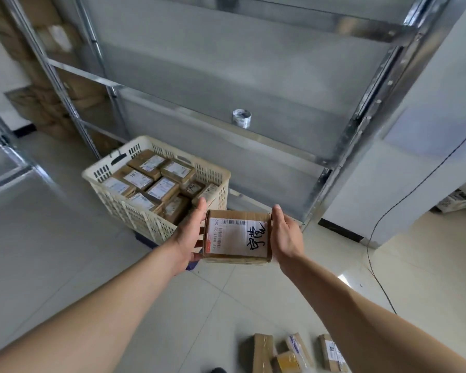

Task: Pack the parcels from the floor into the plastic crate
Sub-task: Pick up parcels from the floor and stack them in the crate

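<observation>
Nearest, at near edge of floor [65, 238]: loose parcels [293, 354], brown cardboard, some taped, some with white labels, lying close together on pale tiles. Black cable [374, 278] running across tiles toward right wall.

Both bare forearms reaching forward from near corners. Held between hands, above floor and just short of crate's near right corner: cardboard box [237, 236], label up, barcode and black handwritten marks on white sticker. Left hand [190, 232] on box's left side, thumb along upper left edge, fingers [197, 256] curled under bottom. Right hand [284, 235] flat against right side, thumb up along edge, other fingers hidden behind box; curl there not visible. Box clamped between the two hands, level, not touching crate.

Beyond: cream plastic crate [113, 170], lattice walls, standing on floor against shelving. Packed parcels [156, 181] inside, labels up, laid in rows nearly to rim; far and left portions filled, near right corner lower. Something blue [145, 242] under crate's near edge, identity unclear.

Farther: metal shelving unit [361, 125], grey panels. Roll of tape [242, 118] standing on one shelf edge above crate. Stacked brown cartons [73, 87] behind uprights at far left, blurred.
</observation>
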Available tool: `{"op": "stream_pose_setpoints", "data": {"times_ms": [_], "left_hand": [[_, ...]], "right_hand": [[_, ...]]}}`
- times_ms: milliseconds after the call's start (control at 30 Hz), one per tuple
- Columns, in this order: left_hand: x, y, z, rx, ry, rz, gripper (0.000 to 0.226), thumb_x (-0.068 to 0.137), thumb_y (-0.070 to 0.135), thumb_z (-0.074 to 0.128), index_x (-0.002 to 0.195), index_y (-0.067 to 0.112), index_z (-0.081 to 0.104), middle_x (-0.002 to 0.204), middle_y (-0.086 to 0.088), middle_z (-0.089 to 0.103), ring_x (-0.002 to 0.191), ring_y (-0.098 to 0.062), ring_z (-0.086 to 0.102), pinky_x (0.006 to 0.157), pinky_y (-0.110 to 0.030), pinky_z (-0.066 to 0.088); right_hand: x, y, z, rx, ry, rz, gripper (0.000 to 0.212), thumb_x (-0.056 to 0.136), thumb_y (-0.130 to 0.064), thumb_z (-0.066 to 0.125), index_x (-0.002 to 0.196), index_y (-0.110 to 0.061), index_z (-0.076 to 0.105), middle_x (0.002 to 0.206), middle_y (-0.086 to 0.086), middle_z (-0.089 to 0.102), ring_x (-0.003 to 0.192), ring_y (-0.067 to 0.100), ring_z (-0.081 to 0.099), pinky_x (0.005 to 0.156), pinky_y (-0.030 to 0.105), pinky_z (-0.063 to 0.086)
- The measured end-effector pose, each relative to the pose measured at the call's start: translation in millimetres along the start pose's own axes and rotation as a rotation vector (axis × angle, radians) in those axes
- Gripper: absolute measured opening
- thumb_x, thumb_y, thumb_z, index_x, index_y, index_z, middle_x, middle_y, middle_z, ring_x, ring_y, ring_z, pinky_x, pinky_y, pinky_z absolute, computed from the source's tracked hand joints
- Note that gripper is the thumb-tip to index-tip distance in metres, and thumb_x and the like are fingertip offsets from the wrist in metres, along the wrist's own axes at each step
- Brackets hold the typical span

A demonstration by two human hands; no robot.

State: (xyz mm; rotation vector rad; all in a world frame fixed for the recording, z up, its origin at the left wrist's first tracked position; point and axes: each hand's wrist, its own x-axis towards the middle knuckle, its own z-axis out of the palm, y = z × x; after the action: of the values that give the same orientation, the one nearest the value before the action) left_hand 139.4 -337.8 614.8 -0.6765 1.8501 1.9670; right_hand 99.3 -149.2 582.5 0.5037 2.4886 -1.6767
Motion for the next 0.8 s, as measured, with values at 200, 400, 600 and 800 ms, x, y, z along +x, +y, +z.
{"op": "stream_pose_setpoints", "data": {"times_ms": [200,400,600,800], "left_hand": [[36,12,-43,0.001,0.102,-0.001,0.049,0.095,0.069,0.021,0.087,0.037,0.058,0.090,0.005,0.066,0.092,-0.019,0.062,0.072,-0.033,0.047],[73,29,-74,-0.031,0.200,-0.058,0.051,0.095,0.068,0.025,0.083,0.032,0.059,0.086,0.001,0.065,0.090,-0.021,0.063,0.072,-0.035,0.050],[109,49,-108,-0.063,0.234,-0.082,0.055,0.092,0.073,0.026,0.085,0.031,0.061,0.101,-0.010,0.070,0.096,-0.027,0.066,0.081,-0.040,0.054],[158,68,-151,-0.060,0.202,-0.105,0.059,0.094,0.069,0.024,0.085,0.026,0.062,0.101,-0.017,0.070,0.093,-0.029,0.066,0.081,-0.041,0.053]], "right_hand": [[39,-19,58,0.010,-0.101,-0.006,0.049,0.104,-0.052,0.035,0.079,-0.019,0.063,0.083,0.004,0.072,0.075,0.019,0.068,0.063,0.034,0.053],[76,-36,106,-0.076,-0.196,0.027,0.052,0.102,-0.057,0.035,0.078,-0.019,0.062,0.090,0.008,0.074,0.085,0.027,0.070,0.084,0.047,0.059],[107,-68,149,-0.138,-0.272,0.010,0.064,0.089,-0.067,0.030,0.091,-0.017,0.069,0.092,0.006,0.074,0.088,0.027,0.070,0.087,0.047,0.057],[141,-90,201,-0.144,-0.260,0.055,0.067,0.085,-0.071,0.031,0.099,-0.019,0.072,0.093,0.006,0.076,0.088,0.026,0.072,0.087,0.047,0.059]]}}
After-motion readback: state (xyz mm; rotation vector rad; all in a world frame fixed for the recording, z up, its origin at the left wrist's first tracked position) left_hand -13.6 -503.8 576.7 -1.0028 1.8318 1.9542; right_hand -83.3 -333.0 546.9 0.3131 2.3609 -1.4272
